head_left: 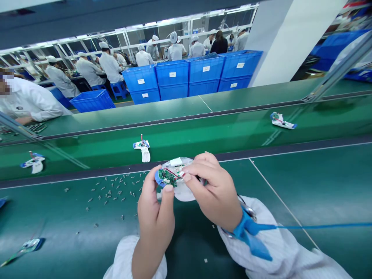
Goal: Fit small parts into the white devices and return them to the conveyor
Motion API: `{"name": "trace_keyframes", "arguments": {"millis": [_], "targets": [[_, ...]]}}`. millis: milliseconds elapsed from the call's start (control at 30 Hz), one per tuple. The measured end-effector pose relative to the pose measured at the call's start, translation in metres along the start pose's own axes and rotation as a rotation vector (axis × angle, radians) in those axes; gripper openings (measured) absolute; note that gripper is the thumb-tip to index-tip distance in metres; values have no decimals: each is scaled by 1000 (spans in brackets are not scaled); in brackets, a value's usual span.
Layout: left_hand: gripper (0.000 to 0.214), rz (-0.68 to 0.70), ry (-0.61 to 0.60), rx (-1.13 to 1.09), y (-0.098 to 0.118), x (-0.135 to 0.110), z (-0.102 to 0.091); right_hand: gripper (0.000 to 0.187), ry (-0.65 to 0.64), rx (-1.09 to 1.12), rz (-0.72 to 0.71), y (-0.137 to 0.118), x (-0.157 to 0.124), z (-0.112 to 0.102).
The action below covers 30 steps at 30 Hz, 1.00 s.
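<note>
Partly hidden, a casing [184,192] between 2 hands [157,211] [217,190], left pinching it, right its wires [171,173].

A dark green worktop [334,178] spans the foreground, edged by a brighter green belt [209,133] and, beyond it, a green ledge [174,108]. Blue crates [173,73] stand behind in two-high stacks, with blue stools [118,90] to their left. A broad white pillar [302,38] rises at right. Strip lights [151,24] glow along white framing [190,25], below a dark overhead panel [116,13]; slanted metal struts [340,66] flank the ledge.
</note>
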<state>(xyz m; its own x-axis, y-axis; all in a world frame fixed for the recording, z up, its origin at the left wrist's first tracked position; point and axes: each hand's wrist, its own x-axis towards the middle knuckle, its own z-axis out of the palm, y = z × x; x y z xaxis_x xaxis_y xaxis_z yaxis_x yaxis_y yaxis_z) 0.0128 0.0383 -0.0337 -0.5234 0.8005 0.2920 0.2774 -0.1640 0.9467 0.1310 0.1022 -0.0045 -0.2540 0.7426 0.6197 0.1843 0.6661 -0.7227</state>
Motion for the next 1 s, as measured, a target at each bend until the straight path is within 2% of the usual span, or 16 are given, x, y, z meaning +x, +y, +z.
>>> {"name": "trace_keyframes", "arguments": {"millis": [133,300,500,733,1000], "targets": [[39,27,-99,79,4,-6,-3,20,-206,68,20,-1,8,-14],[38,31,-161,25,9,-11,-4,26,-362,91,-56,-1,12,-23],[37,8,-201,-24,14,-11,-8,27,-414,116,-132,0,12,-26],[35,31,-295,-6,16,-11,-12,27,-455,117,-114,-2,12,-31],[36,72,-330,51,14,-11,-12,26,-489,109,-86,-3,14,-33]]}}
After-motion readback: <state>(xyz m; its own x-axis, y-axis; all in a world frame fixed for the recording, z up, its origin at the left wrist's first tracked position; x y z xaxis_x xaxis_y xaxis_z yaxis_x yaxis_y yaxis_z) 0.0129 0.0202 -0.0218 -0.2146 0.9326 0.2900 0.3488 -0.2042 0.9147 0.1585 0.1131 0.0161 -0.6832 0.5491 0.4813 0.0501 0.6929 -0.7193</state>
